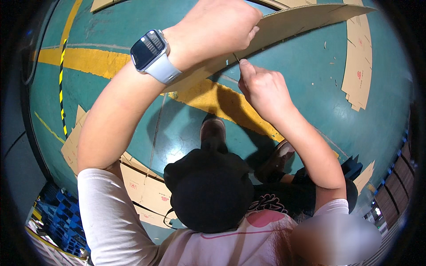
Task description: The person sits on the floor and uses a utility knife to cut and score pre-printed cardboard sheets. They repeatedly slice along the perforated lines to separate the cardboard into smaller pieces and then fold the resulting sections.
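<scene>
A large brown cardboard sheet (306,24) stands tilted across the top, curving from the upper right down behind my left wrist. My left hand (217,24) is closed at its upper edge, fingers curled over the board; most of the fingertips are hidden. A watch (148,50) with a pale strap is on that wrist. Just below the sheet, my right hand (266,88) is closed in a pinch around a thin, dark, blade-like tool (236,57). Its tip points up at the cardboard's face by my left hand. The tool's handle is hidden in my fist.
Flat cardboard pieces lie on the green floor at right (357,62) and lower left (146,186). A yellow floor stripe (88,61) crosses under the sheet. Blue pallets (62,221) stand lower left. My shoe (213,129) and a black cloth item (208,190) are below my hands.
</scene>
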The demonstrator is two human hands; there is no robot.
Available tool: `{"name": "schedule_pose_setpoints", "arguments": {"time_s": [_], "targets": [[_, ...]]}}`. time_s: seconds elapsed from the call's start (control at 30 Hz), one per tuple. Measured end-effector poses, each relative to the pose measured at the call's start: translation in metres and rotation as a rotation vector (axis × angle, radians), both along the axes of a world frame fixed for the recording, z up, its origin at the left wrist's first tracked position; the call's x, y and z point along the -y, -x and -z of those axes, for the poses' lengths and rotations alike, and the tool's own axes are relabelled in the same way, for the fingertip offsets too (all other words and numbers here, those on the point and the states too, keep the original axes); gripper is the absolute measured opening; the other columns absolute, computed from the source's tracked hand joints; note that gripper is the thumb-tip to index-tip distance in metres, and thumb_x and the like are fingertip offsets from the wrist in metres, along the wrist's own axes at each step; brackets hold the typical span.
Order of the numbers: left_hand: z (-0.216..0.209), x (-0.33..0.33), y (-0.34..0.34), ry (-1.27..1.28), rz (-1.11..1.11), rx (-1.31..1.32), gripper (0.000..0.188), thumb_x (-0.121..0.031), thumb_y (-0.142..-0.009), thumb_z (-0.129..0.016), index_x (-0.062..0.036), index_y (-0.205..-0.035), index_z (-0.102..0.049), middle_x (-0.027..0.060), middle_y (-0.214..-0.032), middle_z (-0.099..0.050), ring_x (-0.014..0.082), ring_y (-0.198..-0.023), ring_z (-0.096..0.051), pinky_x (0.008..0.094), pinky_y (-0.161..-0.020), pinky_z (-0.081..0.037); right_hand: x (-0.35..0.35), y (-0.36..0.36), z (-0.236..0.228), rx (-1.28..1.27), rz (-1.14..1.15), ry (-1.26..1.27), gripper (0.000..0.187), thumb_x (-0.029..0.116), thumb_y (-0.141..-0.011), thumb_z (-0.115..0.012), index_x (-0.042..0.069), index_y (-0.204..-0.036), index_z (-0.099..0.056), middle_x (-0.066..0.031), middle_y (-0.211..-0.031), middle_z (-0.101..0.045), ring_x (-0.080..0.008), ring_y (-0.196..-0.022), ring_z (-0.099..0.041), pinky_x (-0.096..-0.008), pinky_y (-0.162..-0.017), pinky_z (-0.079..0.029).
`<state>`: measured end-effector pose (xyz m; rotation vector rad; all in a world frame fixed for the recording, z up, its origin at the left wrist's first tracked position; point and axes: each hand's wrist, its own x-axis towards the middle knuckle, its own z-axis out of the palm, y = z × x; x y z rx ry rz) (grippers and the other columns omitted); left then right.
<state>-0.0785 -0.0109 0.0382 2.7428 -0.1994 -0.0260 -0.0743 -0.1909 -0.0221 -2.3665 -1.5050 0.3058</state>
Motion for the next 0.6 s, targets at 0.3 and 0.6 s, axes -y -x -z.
{"name": "schedule_pose_setpoints", "arguments": {"time_s": [0.3, 0.6], "targets": [[-0.003, 0.003, 0.003, 0.074, 0.022, 0.028, 0.020, -0.017, -0.082, -0.055, 0.0013, -0.076, -0.061, 0.0222, -0.068, -0.060, 0.0384, -0.067, -0.061, 0.0447, -0.064, -0.049, -0.007, -0.005, 0.000, -0.018, 0.012, -0.006, 0.007, 0.007, -0.079, -0.050, 0.001, -0.083, -0.050, -0.0169, -0.071, -0.063, -0.0326, -0.065, -0.065, -0.0423, -0.055, -0.051], [0.012, 0.007, 0.001, -0.134, 0.033, 0.108, 0.017, -0.022, -0.085, -0.060, -0.0055, -0.081, -0.062, 0.0163, -0.068, -0.061, 0.0340, -0.068, -0.062, 0.0432, -0.063, -0.051, 0.002, 0.003, 0.001, 0.001, 0.025, 0.003, 0.007, 0.008, -0.079, -0.050, 0.001, -0.083, -0.050, -0.0156, -0.070, -0.063, -0.0312, -0.065, -0.065, -0.0410, -0.054, -0.051]]}}
